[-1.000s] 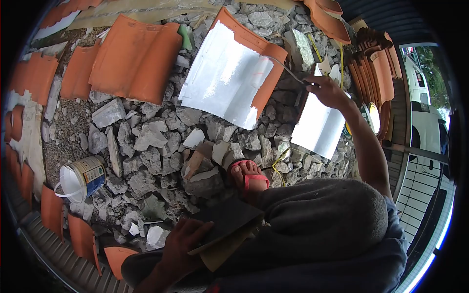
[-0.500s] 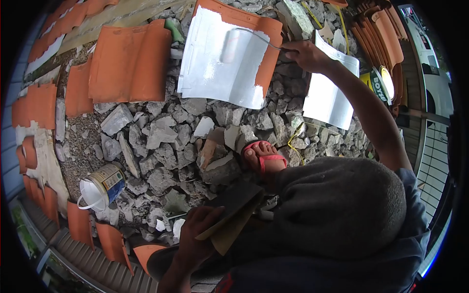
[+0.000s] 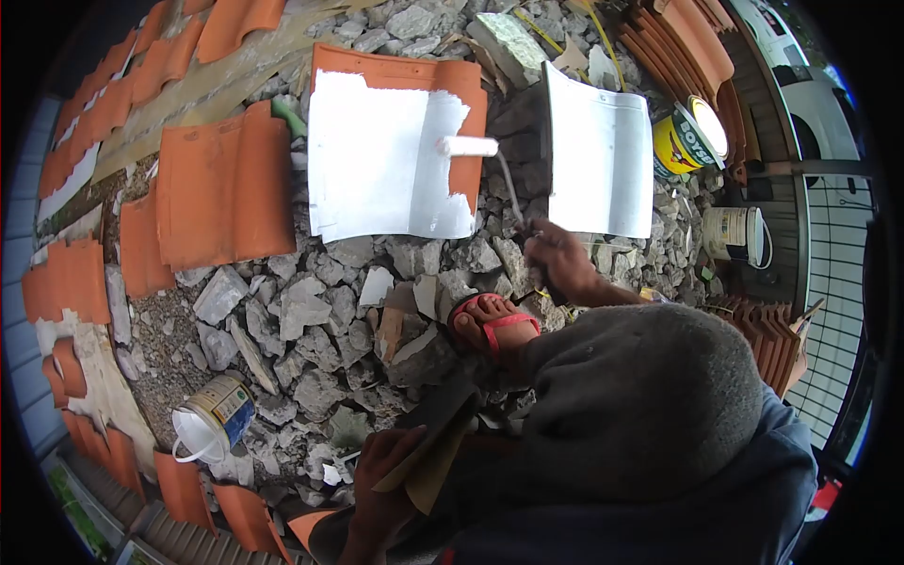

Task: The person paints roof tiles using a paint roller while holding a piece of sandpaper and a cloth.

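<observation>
My right hand (image 3: pixel 557 261) is closed round the handle of a paint roller (image 3: pixel 468 146), whose white sleeve lies over the right part of a roof tile (image 3: pixel 377 155). White paint covers much of that tile, with bare orange along its top and right edges. My left hand (image 3: pixel 384 471) grips a dark, folded sheet (image 3: pixel 438 433) with a tan underside, low in the view. To the right of the roller stands a second tile (image 3: pixel 600 155), coated white. A plain orange tile (image 3: pixel 226 188) lies to the left.
Broken concrete rubble (image 3: pixel 315 320) spreads under the tiles and round my sandalled foot (image 3: pixel 494 325). A yellow-labelled paint can (image 3: pixel 680 146) and a pale bucket (image 3: pixel 730 234) stand at right, near stacked tiles (image 3: pixel 673 42). Another bucket (image 3: pixel 218 414) tilts at lower left.
The roller has moved to the right side of the tile, and my right hand has come down nearer my knee. The view has shifted too. My left hand still holds the folded sheet.
</observation>
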Demonstrator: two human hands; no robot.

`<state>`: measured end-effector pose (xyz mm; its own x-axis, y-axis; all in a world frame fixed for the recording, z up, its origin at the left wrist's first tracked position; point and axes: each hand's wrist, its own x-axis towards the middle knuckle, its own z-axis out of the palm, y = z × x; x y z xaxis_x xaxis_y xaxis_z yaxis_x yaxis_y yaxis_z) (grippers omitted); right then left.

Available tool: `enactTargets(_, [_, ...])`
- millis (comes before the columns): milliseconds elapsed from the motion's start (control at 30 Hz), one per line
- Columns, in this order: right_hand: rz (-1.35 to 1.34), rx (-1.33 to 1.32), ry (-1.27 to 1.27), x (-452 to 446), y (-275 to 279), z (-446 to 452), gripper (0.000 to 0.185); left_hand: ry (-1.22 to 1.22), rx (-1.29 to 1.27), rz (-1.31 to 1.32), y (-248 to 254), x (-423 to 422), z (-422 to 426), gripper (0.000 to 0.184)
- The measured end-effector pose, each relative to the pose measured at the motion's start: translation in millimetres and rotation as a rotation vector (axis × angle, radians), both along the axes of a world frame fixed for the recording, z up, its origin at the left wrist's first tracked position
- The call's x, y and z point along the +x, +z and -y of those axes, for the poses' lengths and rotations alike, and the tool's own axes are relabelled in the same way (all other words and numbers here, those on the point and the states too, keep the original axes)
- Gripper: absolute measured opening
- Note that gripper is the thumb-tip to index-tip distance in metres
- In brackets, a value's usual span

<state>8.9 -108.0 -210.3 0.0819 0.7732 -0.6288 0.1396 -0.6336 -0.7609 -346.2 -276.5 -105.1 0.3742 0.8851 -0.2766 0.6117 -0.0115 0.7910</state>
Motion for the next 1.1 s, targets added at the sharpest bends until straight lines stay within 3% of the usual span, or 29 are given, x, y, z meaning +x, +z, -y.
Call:
enactTargets(33, [0.041, 0.103, 0.093, -0.1, -37.2, 10.5, 0.036, 0.048, -0.020, 0.037, 3.5, 4.0, -5.0, 0.052])
enactTargets(100, [0.117, 0.161, 0.049, -18.3, -48.1, 10.4, 0.035, 0.094, -0.036, 0.069, 5.4, 8.9, -10.1, 0.049])
enactTargets(300, [0.086, 0.279, -0.005, -24.3, -20.8, -107.3, 0.032, 0.150, 0.017, 0.055, -5.8, 5.9, 4.7, 0.042])
enactTargets(367, [0.204, 0.375, 0.054, -17.3, -31.3, -129.0, 0.029, 0.234, -0.180, 0.151, -1.3, 8.3, 9.8, 0.042])
enactTargets(400, [0.182, 0.350, 0.028, -22.9, -19.3, -125.1, 0.026, 0.240, -0.182, 0.152, 2.3, 7.9, 7.3, 0.042])
enactTargets(467, [0.136, 0.299, 0.042, -26.7, -9.8, -103.3, 0.025, 0.024, -0.035, 0.031, 7.0, 6.4, -1.6, 0.046])
enactTargets(633, [0.159, 0.060, 0.181, -15.8, -8.1, -9.8, 0.030, -0.012, -0.003, 0.022, -3.5, 0.6, 0.8, 0.050])
enactTargets(733, [0.033, 0.035, 0.053, -20.8, -18.0, 27.3, 0.030, -0.016, -0.020, 0.030, 0.0, 2.7, -1.7, 0.051])
enactTargets(833, [0.081, 0.149, 0.079, -9.8, -32.7, 6.2, 0.035, 0.001, -0.055, 0.048, 3.4, 6.4, -4.4, 0.050])
enactTargets(933, [0.004, 0.289, 0.019, -8.4, -35.7, -57.2, 0.015, 0.006, -0.045, 0.050, 0.9, 5.9, -2.7, 0.049])
enactTargets(1100, [-0.104, 0.184, -0.077, -2.8, -6.3, -108.8, 0.014, 0.011, -0.032, 0.036, 9.6, 9.5, -4.1, 0.049])
